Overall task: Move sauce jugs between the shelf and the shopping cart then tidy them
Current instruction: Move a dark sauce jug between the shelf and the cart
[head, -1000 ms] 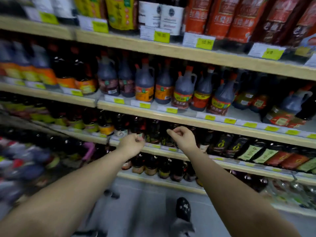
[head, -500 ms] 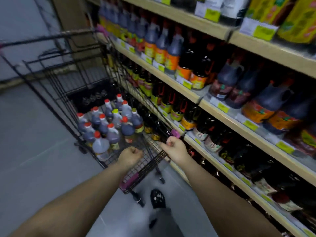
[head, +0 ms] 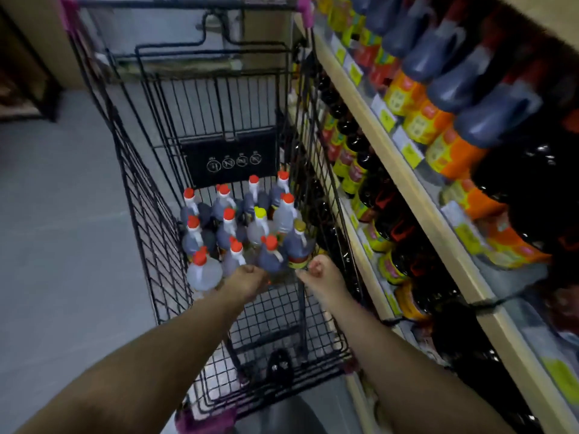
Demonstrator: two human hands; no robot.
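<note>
Black wire cart (head: 150,214) holds capped jugs (head: 230,233) (hands (head: 247,283) (head: 319,272) just beside them).

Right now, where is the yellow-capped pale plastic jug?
In the head view, the yellow-capped jug stands in the black wire cart, centre-right among red-capped jugs.

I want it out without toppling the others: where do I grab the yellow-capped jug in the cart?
Likely the handle under the cap of the yellow-capped jug, from straight above. It stands upright, packed among other jugs, so only its top is free.
</note>
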